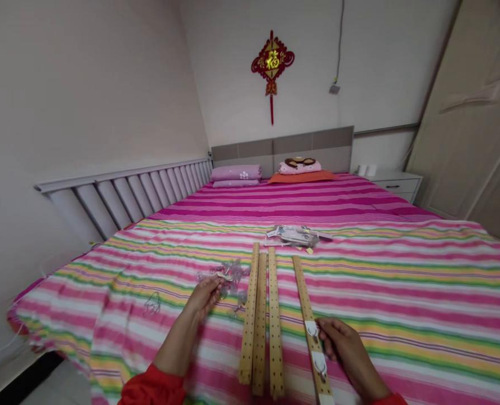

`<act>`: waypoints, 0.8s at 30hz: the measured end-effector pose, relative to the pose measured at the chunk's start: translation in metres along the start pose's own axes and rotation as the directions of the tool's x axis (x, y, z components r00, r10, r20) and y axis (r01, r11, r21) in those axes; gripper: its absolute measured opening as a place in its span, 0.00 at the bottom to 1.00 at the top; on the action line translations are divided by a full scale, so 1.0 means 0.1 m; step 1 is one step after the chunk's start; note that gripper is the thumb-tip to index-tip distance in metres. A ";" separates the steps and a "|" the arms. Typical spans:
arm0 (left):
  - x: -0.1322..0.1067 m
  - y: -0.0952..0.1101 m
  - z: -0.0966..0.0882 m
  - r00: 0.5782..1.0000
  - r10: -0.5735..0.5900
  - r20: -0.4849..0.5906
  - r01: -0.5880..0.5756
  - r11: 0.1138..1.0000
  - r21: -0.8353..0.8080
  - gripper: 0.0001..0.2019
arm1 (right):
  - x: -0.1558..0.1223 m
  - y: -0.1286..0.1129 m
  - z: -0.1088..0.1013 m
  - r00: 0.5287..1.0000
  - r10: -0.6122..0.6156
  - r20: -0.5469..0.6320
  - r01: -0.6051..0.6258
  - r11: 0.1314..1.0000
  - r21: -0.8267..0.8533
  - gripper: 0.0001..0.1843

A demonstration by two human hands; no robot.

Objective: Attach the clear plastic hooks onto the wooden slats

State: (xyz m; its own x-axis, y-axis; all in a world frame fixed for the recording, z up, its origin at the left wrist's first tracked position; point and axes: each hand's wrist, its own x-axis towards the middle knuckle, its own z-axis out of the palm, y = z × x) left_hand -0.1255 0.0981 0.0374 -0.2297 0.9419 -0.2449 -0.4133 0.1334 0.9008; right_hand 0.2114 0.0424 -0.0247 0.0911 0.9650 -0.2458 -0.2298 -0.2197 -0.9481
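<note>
My left hand (206, 292) is closed in a pinch at a pile of small clear plastic packets (238, 272); a pale small piece shows at its fingertips, too small to make out. My right hand (339, 338) has its fingers closed at the edge of a white hook (312, 328) on a perforated wooden strip (302, 287). Lower on that strip sits a second white hook (319, 363), with part of another white piece at the bottom edge. Between my hands lie three more perforated strips, a left one (250, 315), a middle one (260, 326) and a right one (274, 320).
Striped bedding (402, 281) covers the bed. Beyond the strips lies a heap of plastic-wrapped parts (294, 236). Thin wire-like pieces (152, 304) rest at the left. A white railing (119, 194) borders the left side; folded bedding (236, 173) lies by the headboard (250, 151).
</note>
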 end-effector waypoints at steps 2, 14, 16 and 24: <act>-0.02 0.00 0.03 1.000 -0.014 0.017 0.015 0.999 -0.032 0.07 | 0.01 0.00 0.00 1.000 0.002 0.000 -0.002 1.000 -0.008 0.18; -0.42 -0.15 0.14 0.996 -0.032 0.087 0.041 0.994 -0.105 0.10 | 0.01 0.02 -0.01 0.999 -0.035 0.019 0.036 0.999 -0.023 0.17; -0.54 -0.19 0.19 0.994 -0.028 0.105 0.043 0.989 -0.145 0.10 | 0.01 0.01 -0.02 0.999 -0.036 0.027 0.037 0.999 -0.017 0.17; -0.90 -0.36 0.28 0.999 0.035 -0.007 -0.036 0.993 -0.114 0.17 | -0.16 -0.24 0.25 0.955 -0.295 0.031 0.296 0.938 -0.178 0.13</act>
State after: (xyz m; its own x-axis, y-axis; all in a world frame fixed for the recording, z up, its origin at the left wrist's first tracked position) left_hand -0.0657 0.0167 0.0374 -0.2502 0.9438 -0.2158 -0.5023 0.0640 0.8623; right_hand 0.1909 0.0358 0.0066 0.1248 0.9908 0.0516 -0.0165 0.0541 -0.9984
